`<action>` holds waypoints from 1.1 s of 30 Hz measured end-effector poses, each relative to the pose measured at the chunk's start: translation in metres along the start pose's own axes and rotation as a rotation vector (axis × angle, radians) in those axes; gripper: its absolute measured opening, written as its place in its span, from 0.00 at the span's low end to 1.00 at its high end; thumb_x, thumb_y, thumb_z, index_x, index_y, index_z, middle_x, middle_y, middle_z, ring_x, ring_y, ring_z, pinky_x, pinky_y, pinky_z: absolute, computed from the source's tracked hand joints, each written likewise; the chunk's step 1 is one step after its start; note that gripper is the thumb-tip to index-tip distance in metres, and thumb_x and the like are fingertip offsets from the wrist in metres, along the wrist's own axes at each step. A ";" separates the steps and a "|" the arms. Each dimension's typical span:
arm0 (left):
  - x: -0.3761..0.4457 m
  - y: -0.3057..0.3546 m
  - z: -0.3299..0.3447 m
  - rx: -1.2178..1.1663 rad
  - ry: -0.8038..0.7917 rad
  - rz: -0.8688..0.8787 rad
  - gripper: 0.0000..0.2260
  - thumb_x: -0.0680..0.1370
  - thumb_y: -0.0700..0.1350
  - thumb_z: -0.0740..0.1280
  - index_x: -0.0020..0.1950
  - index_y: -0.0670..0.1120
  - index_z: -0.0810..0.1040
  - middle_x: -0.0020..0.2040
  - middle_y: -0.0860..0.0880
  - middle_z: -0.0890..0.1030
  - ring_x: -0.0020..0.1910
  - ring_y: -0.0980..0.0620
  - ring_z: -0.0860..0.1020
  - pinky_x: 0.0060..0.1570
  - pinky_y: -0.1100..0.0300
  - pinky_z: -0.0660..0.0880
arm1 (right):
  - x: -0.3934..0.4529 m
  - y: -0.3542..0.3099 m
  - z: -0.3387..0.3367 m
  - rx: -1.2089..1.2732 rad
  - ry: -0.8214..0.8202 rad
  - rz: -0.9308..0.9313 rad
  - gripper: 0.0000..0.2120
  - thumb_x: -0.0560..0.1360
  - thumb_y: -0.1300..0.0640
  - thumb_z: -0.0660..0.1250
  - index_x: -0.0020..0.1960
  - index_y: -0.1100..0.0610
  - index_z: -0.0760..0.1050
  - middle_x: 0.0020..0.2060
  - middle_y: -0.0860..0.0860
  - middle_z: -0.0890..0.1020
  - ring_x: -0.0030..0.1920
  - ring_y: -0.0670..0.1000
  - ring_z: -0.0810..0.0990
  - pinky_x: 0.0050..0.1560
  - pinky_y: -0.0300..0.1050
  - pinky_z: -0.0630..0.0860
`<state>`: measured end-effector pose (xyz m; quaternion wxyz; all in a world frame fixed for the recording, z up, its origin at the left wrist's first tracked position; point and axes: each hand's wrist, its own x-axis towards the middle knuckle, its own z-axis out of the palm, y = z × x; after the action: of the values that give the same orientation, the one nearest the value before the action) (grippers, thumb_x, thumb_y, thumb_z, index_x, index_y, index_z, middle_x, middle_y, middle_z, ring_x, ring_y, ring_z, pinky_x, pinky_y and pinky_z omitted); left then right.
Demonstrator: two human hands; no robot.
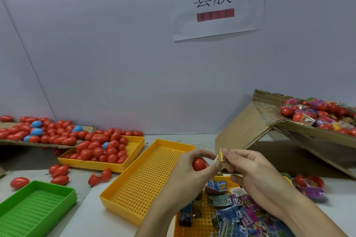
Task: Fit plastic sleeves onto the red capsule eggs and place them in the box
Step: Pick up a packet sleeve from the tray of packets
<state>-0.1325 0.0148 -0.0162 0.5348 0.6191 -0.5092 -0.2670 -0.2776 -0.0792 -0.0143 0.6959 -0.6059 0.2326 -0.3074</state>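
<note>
My left hand point(189, 167) grips a red capsule egg point(198, 164) in its palm, and its fingertips also touch the sleeve. My right hand point(248, 169) pinches a small yellow plastic sleeve point(221, 158) just right of the egg. The cardboard box point(300, 131) at the right is tilted and holds several sleeved eggs point(317, 115). A yellow tray point(194, 223) under my right forearm holds a heap of flat printed sleeves point(237, 211).
An empty yellow perforated tray point(146, 179) lies in the middle, a green tray point(34, 209) at the lower left. Another yellow tray point(133, 154) and a cardboard sheet point(38, 144) carry bare red and a few blue eggs. Loose eggs point(59, 175) lie on the table. Sleeved eggs point(312, 184) lie under the box.
</note>
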 end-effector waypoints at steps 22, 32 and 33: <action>0.007 -0.001 0.011 0.178 0.203 0.069 0.08 0.78 0.46 0.69 0.38 0.52 0.80 0.33 0.61 0.77 0.35 0.61 0.75 0.36 0.67 0.73 | -0.007 0.000 0.013 -0.178 0.171 -0.326 0.11 0.68 0.45 0.67 0.42 0.46 0.87 0.25 0.44 0.78 0.29 0.39 0.75 0.30 0.31 0.71; 0.007 -0.001 0.009 0.131 0.252 0.064 0.09 0.78 0.45 0.68 0.37 0.50 0.81 0.31 0.57 0.77 0.32 0.60 0.74 0.33 0.66 0.72 | -0.005 0.002 0.012 -0.220 0.087 -0.312 0.13 0.72 0.47 0.67 0.42 0.53 0.87 0.31 0.45 0.84 0.35 0.38 0.80 0.36 0.28 0.73; 0.007 -0.001 0.008 0.130 0.251 0.065 0.09 0.78 0.45 0.68 0.38 0.50 0.81 0.31 0.56 0.77 0.31 0.60 0.74 0.33 0.66 0.72 | -0.005 0.002 0.012 -0.242 0.070 -0.305 0.12 0.72 0.47 0.67 0.43 0.52 0.87 0.35 0.46 0.86 0.39 0.39 0.82 0.39 0.28 0.74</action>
<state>-0.1368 0.0047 -0.0176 0.5614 0.6641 -0.4745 -0.1365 -0.2727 -0.0669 -0.0148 0.5548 -0.7022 0.1976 -0.4001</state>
